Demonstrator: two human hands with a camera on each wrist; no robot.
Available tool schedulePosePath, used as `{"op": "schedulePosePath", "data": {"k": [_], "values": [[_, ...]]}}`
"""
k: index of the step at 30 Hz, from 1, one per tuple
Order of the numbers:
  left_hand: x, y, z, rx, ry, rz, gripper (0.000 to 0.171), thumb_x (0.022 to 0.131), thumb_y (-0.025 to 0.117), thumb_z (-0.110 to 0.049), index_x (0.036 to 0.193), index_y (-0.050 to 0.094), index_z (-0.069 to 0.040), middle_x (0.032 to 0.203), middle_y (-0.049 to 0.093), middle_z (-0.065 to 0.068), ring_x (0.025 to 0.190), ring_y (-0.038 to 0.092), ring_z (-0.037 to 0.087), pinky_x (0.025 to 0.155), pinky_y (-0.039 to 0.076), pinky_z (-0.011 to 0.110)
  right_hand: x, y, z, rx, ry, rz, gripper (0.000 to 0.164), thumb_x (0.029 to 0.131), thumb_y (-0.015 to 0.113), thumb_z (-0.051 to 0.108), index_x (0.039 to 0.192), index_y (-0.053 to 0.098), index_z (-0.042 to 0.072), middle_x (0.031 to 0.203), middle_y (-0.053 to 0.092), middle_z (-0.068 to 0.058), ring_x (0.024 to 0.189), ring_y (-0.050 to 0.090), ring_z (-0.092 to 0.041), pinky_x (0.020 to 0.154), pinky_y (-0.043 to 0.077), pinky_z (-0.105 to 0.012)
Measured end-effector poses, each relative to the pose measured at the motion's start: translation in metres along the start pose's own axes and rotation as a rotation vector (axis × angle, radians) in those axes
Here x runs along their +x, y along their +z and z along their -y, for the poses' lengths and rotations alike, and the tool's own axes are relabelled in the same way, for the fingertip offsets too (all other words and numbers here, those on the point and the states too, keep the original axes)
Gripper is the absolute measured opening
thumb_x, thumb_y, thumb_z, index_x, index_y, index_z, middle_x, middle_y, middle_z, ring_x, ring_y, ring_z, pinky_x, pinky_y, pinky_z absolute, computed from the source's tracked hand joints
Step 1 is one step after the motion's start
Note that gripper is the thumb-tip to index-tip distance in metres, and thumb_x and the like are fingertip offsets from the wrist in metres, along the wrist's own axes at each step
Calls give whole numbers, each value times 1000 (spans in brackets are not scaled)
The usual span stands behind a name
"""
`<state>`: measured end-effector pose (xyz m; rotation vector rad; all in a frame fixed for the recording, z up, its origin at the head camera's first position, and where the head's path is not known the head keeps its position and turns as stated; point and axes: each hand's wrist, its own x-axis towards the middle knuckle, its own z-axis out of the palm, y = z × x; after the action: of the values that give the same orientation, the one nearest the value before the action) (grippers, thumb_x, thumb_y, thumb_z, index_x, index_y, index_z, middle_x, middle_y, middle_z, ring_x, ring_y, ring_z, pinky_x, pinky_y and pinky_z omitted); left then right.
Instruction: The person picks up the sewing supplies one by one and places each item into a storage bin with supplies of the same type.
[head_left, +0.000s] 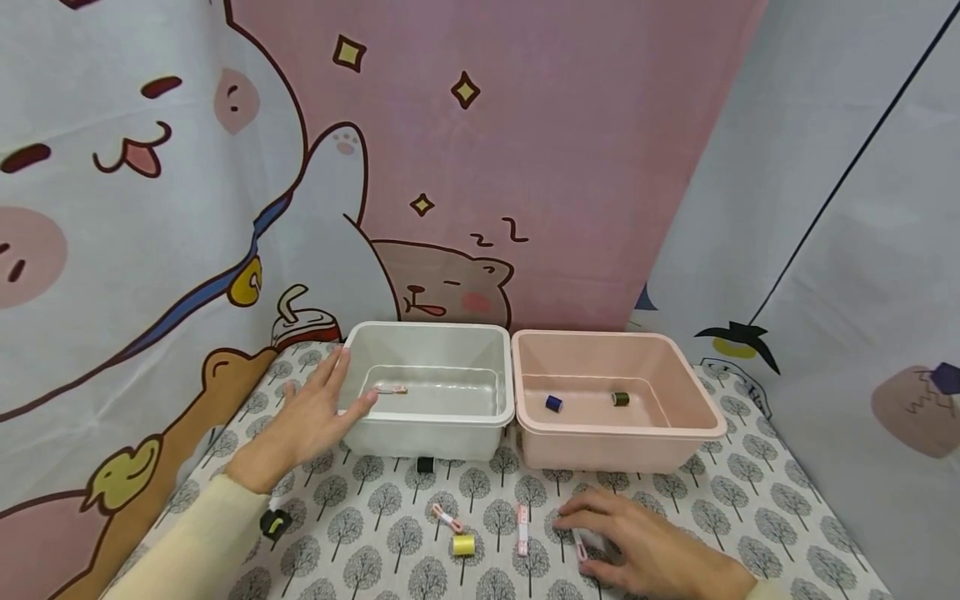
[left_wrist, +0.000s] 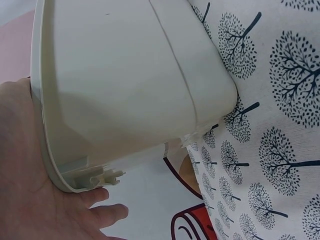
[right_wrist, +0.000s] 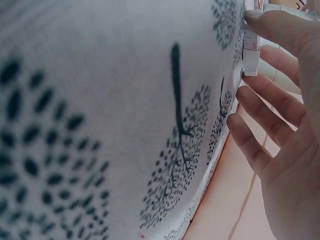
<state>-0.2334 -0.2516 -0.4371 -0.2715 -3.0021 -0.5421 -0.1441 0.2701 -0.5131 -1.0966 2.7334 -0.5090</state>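
My left hand (head_left: 311, 417) rests against the left side of the white plastic bin (head_left: 427, 419), its fingers straight and the thumb over the near rim. In the left wrist view that hand (left_wrist: 45, 165) lies along the bin's rim (left_wrist: 45, 115). My right hand (head_left: 645, 542) is low over the cloth, with thumb and fingers apart around a small pink-and-white item (head_left: 581, 546). In the right wrist view a white strip with pink markings (right_wrist: 251, 55) shows by the thumb and index finger of that hand (right_wrist: 290, 145); a firm pinch is not visible.
A pink bin (head_left: 600, 450) stands right of the white one, holding a blue spool (head_left: 553, 403) and a green spool (head_left: 620, 399). On the tree-print cloth lie a yellow spool (head_left: 463, 546), pink-and-white items (head_left: 522, 529), a black spool (head_left: 425, 465) and a black-and-green object (head_left: 275, 524).
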Motion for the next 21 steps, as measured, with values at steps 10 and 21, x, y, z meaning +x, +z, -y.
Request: {"op": "schedulePosePath", "data": {"k": [10, 21], "values": [[1, 0, -1, 9, 6, -13, 104, 118, 43, -74, 187, 11, -3, 196, 7, 25, 174, 27, 64, 128, 10, 99, -1, 0, 0, -32, -16, -23, 42, 112, 74, 60, 152, 71, 48, 159, 64, 21, 141, 67, -12, 119, 65, -49], [-1, 0, -1, 13, 8, -9, 104, 118, 42, -74, 187, 10, -2, 196, 6, 25, 173, 27, 65, 128, 10, 99, 1, -4, -2, 5, 7, 13, 43, 111, 72, 66, 151, 72, 49, 156, 65, 22, 139, 66, -11, 118, 65, -53]]}}
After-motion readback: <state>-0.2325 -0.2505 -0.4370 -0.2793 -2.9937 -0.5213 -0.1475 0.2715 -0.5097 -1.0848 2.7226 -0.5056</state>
